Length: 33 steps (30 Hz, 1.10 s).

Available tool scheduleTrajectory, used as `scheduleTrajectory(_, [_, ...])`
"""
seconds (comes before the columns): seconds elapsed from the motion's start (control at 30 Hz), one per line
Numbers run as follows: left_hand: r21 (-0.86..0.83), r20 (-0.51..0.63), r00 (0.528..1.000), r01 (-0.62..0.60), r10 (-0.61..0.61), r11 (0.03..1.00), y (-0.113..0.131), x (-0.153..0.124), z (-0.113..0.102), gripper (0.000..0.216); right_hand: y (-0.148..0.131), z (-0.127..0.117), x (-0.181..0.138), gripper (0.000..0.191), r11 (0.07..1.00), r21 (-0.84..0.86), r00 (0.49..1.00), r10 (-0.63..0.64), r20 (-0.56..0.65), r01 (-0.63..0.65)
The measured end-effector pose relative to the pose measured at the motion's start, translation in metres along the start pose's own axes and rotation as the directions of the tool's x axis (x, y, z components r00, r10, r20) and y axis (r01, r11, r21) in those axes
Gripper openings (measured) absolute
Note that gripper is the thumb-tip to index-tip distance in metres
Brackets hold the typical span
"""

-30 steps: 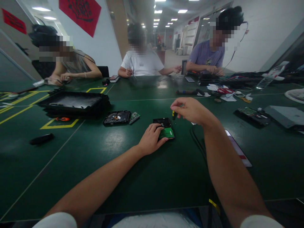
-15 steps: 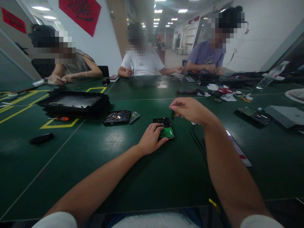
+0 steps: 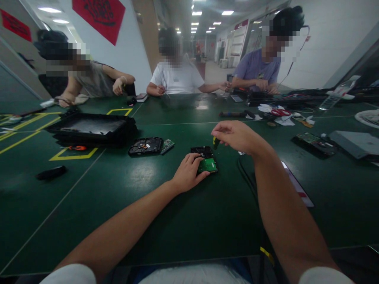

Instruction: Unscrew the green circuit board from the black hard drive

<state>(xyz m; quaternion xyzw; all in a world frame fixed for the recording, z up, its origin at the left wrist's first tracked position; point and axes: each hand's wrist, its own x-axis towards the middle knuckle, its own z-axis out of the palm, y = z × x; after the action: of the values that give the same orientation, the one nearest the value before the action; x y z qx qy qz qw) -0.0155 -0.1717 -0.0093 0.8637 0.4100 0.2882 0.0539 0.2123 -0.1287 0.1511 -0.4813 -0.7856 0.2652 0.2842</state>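
A black hard drive with a green circuit board facing up lies on the green table. My left hand rests on its near left corner, fingers curled over the board and pressing it down. Just above the drive's far right corner, my right hand is closed on the top of a small screwdriver with a yellow and black handle, held upright with its tip down at the drive.
A second opened drive with a loose board lies to the left, beside a black tray. A black cable and a phone lie at my right. More drives, tools and a fan sit far right. Three people work across the table.
My hands have hardly moved; the right hand's fingers shifted slightly on the screwdriver. The person at far left raised an arm off the table.
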Motion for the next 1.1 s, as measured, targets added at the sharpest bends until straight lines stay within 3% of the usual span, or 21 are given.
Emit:
scheduleTrajectory(0.23, [0.008, 0.0, 1.0, 0.003, -0.003, 1.0, -0.0015, -0.0008, 0.0019, 0.054, 0.0014, -0.0001, -0.0008, 0.01, 0.997, 0.014, 0.997, 0.081, 0.002, -0.081])
scheduleTrajectory(0.53, [-0.001, -0.003, 1.0, 0.004, -0.004, 1.0, 0.001, 0.0008, 0.0003, 0.056, -0.006, -0.0003, -0.003, 0.014, 0.996, -0.091, 1.0, -0.013, 0.01, 0.013])
scheduleTrajectory(1.1, [-0.101, -0.042, 0.997, 0.059, -0.063, 0.993, -0.0039, -0.001, 0.0019, 0.054, -0.0026, -0.0003, -0.0017, 0.013, 0.997, -0.047, 0.998, 0.061, -0.028, -0.063])
